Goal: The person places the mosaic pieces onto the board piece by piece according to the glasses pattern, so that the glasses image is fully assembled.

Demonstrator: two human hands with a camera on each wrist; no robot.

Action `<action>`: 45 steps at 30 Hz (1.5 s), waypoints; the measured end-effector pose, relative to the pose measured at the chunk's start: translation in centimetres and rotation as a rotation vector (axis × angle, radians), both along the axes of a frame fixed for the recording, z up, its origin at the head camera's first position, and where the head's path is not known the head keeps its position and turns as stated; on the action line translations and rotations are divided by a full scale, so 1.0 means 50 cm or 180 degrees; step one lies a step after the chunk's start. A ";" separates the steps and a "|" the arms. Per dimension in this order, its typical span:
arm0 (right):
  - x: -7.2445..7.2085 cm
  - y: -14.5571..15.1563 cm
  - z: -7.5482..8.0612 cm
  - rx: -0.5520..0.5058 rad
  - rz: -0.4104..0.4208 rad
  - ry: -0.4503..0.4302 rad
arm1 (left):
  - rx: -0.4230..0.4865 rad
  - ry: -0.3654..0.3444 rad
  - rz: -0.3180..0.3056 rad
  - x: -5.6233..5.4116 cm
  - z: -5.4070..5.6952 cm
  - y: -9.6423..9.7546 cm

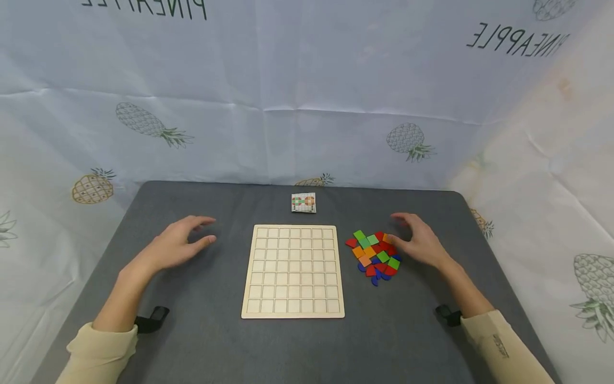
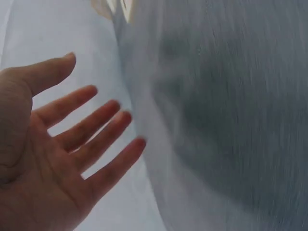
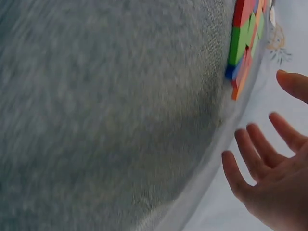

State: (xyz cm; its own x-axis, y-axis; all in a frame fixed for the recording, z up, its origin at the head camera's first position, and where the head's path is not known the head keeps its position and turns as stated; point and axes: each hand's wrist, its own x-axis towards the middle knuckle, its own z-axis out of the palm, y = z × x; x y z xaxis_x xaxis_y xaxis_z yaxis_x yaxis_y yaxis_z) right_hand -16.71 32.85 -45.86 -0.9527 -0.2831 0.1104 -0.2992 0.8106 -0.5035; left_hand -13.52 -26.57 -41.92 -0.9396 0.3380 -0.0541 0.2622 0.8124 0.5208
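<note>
My left hand (image 1: 175,242) hovers over the dark table to the left of a wooden grid board (image 1: 292,272), its fingers spread and holding nothing. In the left wrist view the palm and fingers (image 2: 103,130) show plainly with no object between them. My right hand (image 1: 418,240) is at the right edge of a pile of coloured tiles (image 1: 369,252), thumb near an orange piece. The right wrist view shows that hand's fingers (image 3: 250,156) apart and a stack edge of red, green, blue and orange tiles (image 3: 243,41) beyond them. The board's square cells hold no tiles.
A small card (image 1: 304,202) printed with a coloured pattern lies behind the board near the table's far edge. The grey table (image 1: 206,341) meets a white cloth (image 1: 268,128) with pineapple prints. A dark strap (image 1: 152,320) is at the left wrist.
</note>
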 end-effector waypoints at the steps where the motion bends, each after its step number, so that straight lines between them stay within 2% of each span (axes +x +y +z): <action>1: -0.002 -0.003 -0.002 -0.0058 0.0057 -0.0099 | 0.0072 -0.0055 -0.0024 0.006 -0.002 0.013; 4: -0.011 -0.010 -0.008 -0.0172 0.0172 -0.0296 | 0.0265 -0.0221 -0.0166 0.020 -0.011 0.049; 8: -0.025 -0.014 -0.016 -0.0204 0.0257 -0.0422 | 0.0466 -0.0492 -0.0378 0.034 -0.030 0.091; 12: -0.036 -0.012 -0.023 -0.0178 0.0315 -0.0472 | 0.0608 -0.0648 -0.0431 0.048 -0.052 0.120; 21: -0.050 -0.009 -0.032 -0.0187 0.0311 -0.0528 | 0.0949 -0.0733 -0.0087 0.074 -0.084 0.145; 28: -0.065 -0.012 -0.030 -0.0252 0.0169 -0.0619 | 0.1087 -0.0594 0.0181 0.087 -0.100 0.160; 37: -0.077 -0.008 -0.031 -0.0273 0.0086 -0.0723 | 0.1160 -0.0638 0.0284 0.097 -0.103 0.166; 45: -0.087 0.001 -0.038 -0.0258 0.0142 -0.0725 | 0.1185 -0.0709 0.0368 0.100 -0.105 0.167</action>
